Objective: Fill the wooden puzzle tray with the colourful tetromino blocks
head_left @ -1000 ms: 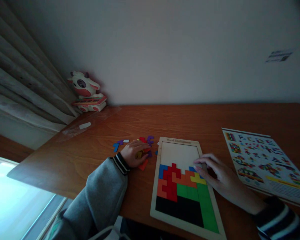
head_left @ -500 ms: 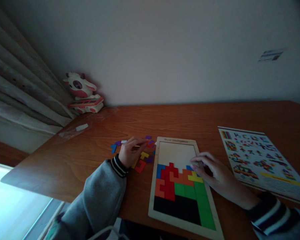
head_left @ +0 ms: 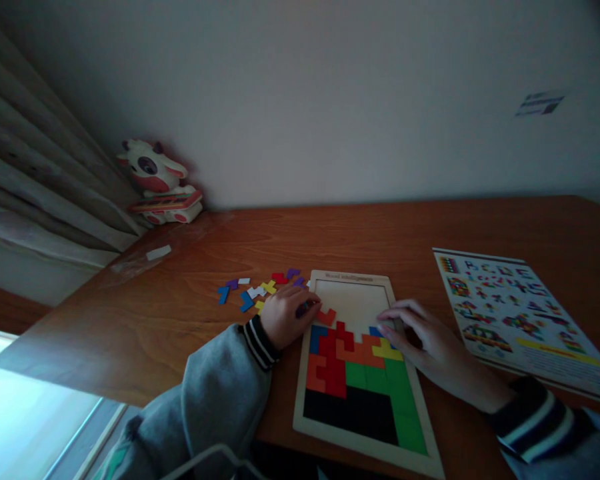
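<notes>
My left hand (head_left: 287, 315) is over the left rim of the wooden puzzle tray (head_left: 299, 400), its fingers closed on the edge of an orange-red puzzle piece (head_left: 327, 317). That piece lies on the bare upper part of the tray, just above a red cross-shaped piece (head_left: 344, 337). At the tray's right rim, my right hand (head_left: 423, 337) curves with thumb and forefinger slightly apart. Its fingertips are beside a small blue piece (head_left: 375, 331), above a yellow one (head_left: 387, 349). Black (head_left: 350, 413), green and red pieces fill the lower tray. The left palm hides some loose pieces.
Loose pieces in several colours, among them a blue one (head_left: 223, 294) and a yellow one (head_left: 269, 287), lie left of the tray. A printed pattern sheet (head_left: 520, 313) lies on the right. A toy cow (head_left: 163, 183) stands at the back left, by the curtain (head_left: 45, 153).
My left hand has moved right from the loose pieces to the tray, bringing the orange-red piece onto it. My right hand has stayed at the tray's right rim.
</notes>
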A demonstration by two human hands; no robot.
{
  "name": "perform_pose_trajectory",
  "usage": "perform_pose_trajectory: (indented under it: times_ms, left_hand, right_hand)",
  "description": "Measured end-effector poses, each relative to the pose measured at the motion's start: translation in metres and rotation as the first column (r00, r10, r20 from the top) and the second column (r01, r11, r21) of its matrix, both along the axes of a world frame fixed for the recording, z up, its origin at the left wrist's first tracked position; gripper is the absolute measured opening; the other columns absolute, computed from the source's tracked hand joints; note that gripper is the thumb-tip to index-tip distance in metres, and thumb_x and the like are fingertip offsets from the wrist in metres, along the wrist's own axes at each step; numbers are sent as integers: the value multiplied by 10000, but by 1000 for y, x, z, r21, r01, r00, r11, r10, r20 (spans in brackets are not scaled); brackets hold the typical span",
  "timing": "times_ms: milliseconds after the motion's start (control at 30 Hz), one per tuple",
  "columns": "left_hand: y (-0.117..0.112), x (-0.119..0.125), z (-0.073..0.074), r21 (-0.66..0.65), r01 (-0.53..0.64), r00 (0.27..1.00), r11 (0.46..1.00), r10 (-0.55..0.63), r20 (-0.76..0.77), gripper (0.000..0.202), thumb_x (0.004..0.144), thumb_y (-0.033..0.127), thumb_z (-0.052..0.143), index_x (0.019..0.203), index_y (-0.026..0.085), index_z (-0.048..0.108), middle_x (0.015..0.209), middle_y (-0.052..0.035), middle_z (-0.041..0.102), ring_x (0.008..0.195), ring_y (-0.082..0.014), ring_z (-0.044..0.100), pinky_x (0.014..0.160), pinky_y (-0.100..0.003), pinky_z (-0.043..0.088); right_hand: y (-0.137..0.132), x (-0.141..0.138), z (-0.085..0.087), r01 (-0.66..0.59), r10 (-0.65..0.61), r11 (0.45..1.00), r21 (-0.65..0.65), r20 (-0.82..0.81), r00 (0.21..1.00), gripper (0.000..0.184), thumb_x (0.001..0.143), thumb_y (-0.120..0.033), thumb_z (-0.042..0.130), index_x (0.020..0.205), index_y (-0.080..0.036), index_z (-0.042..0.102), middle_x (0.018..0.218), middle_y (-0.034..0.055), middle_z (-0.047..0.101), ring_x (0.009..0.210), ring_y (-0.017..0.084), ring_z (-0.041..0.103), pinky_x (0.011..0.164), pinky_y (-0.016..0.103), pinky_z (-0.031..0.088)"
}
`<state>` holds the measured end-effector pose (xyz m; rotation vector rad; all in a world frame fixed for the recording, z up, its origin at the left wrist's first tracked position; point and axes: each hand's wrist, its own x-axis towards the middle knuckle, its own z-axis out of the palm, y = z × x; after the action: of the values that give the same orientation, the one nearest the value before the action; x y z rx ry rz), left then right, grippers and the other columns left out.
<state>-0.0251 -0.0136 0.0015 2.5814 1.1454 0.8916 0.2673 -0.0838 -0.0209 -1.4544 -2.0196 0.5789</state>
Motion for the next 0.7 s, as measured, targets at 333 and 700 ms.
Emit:
perform_pose_trajectory:
  times_ms: [333, 700]
  left_hand:
    - [-5, -5, 3, 164, 439, 897, 883, -420, -138, 232, 948, 266, 594, 1144, 169, 671, 1120, -84, 748, 1036, -216, 701, 906, -376, 558]
    - [-10, -9, 5, 112, 488, 866, 866, -463, -191, 341, 982, 352, 537, 1222, 142, 659, 1190, -120, 725, 1061, -240, 686, 900, -393, 584]
  right_hand:
    - [1, 0, -1, -5, 5, 1000, 5, -9, 1000, 273, 981, -484, 507, 1066, -261, 641, 1073, 72, 608, 1017, 236, 614, 886, 425, 512]
    - [1, -1, 1, -11, 11, 1000, 25, -6, 1000, 280, 979, -482, 505, 1067, -256, 646, 1065, 76, 623, 987, 231, 635, 853, 409, 541]
